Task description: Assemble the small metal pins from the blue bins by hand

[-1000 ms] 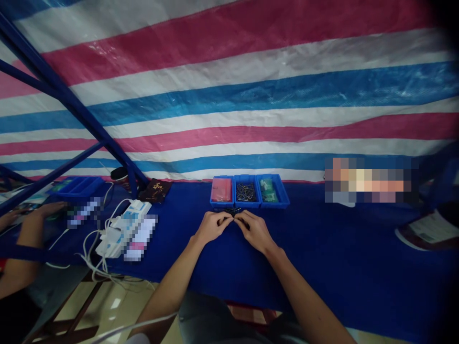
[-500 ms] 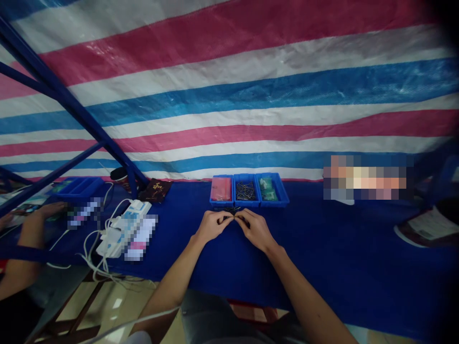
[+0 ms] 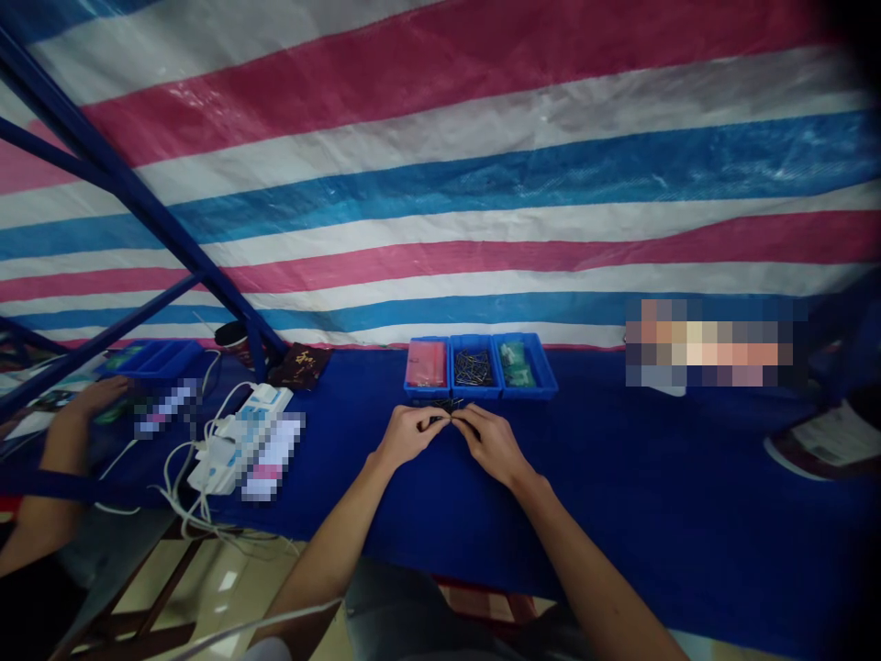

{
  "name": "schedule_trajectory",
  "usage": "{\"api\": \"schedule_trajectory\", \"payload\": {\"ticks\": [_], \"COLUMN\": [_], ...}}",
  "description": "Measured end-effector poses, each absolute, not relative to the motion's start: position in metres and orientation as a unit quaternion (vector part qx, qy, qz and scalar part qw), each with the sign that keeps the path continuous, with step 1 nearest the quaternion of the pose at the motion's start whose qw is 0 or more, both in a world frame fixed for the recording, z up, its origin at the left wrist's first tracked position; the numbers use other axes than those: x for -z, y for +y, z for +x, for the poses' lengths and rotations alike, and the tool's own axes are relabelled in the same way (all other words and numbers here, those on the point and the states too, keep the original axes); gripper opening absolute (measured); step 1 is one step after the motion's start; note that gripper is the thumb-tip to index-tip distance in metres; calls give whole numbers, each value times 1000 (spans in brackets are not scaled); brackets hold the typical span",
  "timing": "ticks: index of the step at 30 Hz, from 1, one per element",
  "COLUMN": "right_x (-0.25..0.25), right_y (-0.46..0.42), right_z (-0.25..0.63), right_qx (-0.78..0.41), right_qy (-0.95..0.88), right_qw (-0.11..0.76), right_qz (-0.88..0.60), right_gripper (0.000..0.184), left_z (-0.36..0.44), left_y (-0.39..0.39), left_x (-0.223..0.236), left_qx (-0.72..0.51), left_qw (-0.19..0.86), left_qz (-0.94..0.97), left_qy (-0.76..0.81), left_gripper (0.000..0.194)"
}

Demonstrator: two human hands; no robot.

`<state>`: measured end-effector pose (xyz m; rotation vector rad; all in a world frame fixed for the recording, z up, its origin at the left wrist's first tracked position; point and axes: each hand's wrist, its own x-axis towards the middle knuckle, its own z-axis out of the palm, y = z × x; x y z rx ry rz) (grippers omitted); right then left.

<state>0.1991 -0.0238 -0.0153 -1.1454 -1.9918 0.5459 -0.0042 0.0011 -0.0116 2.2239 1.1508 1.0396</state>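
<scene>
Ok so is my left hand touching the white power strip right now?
Apart. The head view shows a broad stretch of blue table surface between the left hand and the white power strip.

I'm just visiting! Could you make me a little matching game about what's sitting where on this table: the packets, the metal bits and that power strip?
Things
1. Pink packet
2. Thin metal pieces
3. Green packets
4. White power strip

Places
A. In the right bin of the blue row of three
B. On the blue table, left of that row
C. In the left bin of the row
D. In the middle bin of the row

Right pairs: 1-C, 2-D, 3-A, 4-B
</scene>
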Motion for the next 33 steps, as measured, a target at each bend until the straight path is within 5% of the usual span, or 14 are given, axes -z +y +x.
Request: {"api": "schedule_trajectory", "payload": {"ticks": [19, 33], "right_x": [20, 14], "right_y": [-23, -23], "right_z": [199, 198], "right_qx": [-206, -210], "right_qy": [-764, -777], "right_qw": [431, 371], "right_qz": [-435, -464], "right_gripper": [18, 20], "left_z": [-6, -5], "left_y": [0, 0], "left_x": [5, 9], "left_qx": [-310, -358], "left_qw": [245, 216], "left_qz": [818, 811], "left_qy": [418, 408], "left_gripper": [27, 25]}}
